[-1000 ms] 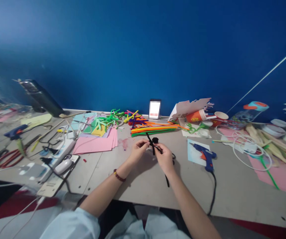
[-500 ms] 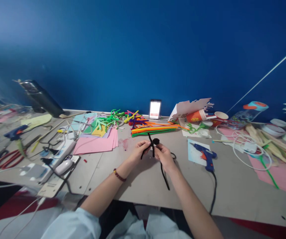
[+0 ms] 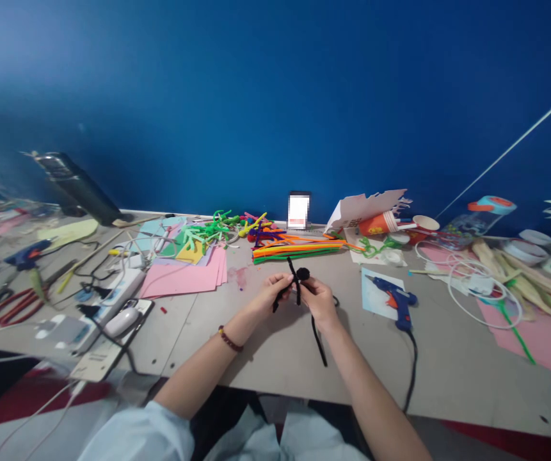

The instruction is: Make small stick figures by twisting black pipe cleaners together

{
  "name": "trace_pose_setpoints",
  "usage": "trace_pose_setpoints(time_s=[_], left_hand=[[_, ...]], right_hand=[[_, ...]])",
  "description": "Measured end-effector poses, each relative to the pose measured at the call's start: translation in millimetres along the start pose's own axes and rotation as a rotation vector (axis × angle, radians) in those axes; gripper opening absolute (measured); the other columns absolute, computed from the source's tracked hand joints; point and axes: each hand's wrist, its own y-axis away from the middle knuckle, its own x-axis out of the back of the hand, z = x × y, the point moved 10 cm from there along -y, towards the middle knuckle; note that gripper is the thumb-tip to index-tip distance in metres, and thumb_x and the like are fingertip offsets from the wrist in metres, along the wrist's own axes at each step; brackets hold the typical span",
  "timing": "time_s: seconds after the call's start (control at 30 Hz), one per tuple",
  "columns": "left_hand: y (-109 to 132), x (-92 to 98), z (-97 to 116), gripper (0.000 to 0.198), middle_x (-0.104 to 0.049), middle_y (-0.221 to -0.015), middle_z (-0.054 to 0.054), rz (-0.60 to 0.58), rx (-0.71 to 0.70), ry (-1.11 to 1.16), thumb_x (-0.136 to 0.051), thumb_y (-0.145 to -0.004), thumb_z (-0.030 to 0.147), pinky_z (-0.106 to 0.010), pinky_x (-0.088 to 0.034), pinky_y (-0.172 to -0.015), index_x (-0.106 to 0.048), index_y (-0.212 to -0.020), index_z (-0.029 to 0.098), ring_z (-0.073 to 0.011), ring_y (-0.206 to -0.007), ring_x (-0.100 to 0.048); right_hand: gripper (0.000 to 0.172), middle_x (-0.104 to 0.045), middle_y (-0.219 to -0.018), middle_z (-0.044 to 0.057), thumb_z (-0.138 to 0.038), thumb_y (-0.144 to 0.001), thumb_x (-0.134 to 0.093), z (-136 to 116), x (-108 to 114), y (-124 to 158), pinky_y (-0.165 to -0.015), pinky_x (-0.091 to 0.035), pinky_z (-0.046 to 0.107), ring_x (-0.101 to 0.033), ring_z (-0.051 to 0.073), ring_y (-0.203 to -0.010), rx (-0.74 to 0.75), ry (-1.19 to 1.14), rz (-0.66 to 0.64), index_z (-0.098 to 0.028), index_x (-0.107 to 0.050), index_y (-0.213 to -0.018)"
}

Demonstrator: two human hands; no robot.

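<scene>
A figure of bent black pipe cleaners (image 3: 298, 289) hangs between my two hands, just above the table. One end of it is coiled into a round black knob. My left hand (image 3: 278, 291) pinches a black stem on its left side, fingers closed. On the other side my right hand (image 3: 319, 299) is closed on the part below the knob. A long black strand (image 3: 319, 342) trails down from under my right hand, and a small loop shows beyond that wrist. The fingers partly hide where the strands cross.
Behind my hands lies a bundle of coloured pipe cleaners (image 3: 299, 250). A blue glue gun (image 3: 397, 301) rests on a light blue card at right. Pink paper (image 3: 183, 275), a power strip (image 3: 112, 307) and red-handled scissors (image 3: 18, 304) are at left. A phone (image 3: 299, 210) leans against the wall.
The black pipe cleaner figure has shifted very slightly right and down. The left hand has turned its stem a little. Both hands keep their grip.
</scene>
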Motion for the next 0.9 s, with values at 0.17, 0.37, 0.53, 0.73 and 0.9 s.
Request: trace_pose_setpoints(time_s=[0.17, 0.37, 0.53, 0.73, 0.9], left_hand=[[0, 1.6, -1, 0.038, -0.046, -0.049, 0.003, 0.009, 0.009, -0.02, -0.073, -0.065, 0.049, -0.02, -0.017, -0.04, -0.06, -0.064, 0.013, -0.0046, -0.041, -0.036], [0, 0.0, 1, 0.037, -0.049, -0.051, 0.003, 0.015, -0.029, -0.034, -0.072, -0.066, 0.049, -0.02, -0.022, -0.042, -0.06, -0.066, 0.014, -0.0051, -0.043, -0.038], [1, -3.7, -1, 0.037, -0.044, -0.047, 0.005, -0.009, -0.013, -0.059, -0.07, -0.068, 0.05, -0.02, -0.015, -0.04, -0.059, -0.068, 0.015, -0.0043, -0.039, -0.033], [2, -5.8, 1, 0.039, -0.042, -0.046, 0.005, -0.027, -0.016, -0.031, -0.07, -0.068, 0.051, -0.02, -0.015, -0.039, -0.059, -0.067, 0.014, -0.0042, -0.039, -0.031], [2, -8.3, -4, 0.038, -0.043, -0.048, 0.004, -0.07, 0.01, 0.0, -0.069, -0.069, 0.05, -0.019, -0.015, -0.038, -0.059, -0.069, 0.014, -0.0041, -0.04, -0.032]], right_hand=[[0.027, -0.051, -0.053, -0.004, -0.042, -0.06, -0.076, -4, -4, 3, -0.041, -0.028, 0.021, -0.04, 0.008, -0.047, -0.023, -0.013, 0.027, -0.019, -0.066, -0.071], [0.03, -0.058, -0.063, -0.002, -0.041, -0.061, -0.074, -3, -3, 3, -0.041, -0.027, 0.02, -0.041, 0.008, -0.048, -0.026, -0.012, 0.053, -0.02, -0.068, -0.081], [0.032, -0.054, -0.057, -0.004, -0.041, -0.062, -0.074, 1, -3, 5, -0.039, -0.025, 0.02, -0.035, 0.006, -0.044, -0.059, -0.034, 0.064, -0.019, -0.067, -0.083], [0.034, -0.05, -0.054, -0.006, -0.044, -0.057, -0.077, 0, -8, 8, -0.038, -0.023, 0.019, -0.032, 0.004, -0.042, -0.119, -0.122, 0.059, -0.018, -0.064, -0.077], [0.038, -0.048, -0.053, -0.007, -0.043, -0.057, -0.078, -1, -13, 7, -0.036, -0.023, 0.018, -0.032, 0.004, -0.04, -0.12, -0.155, 0.003, -0.018, -0.066, -0.083]])
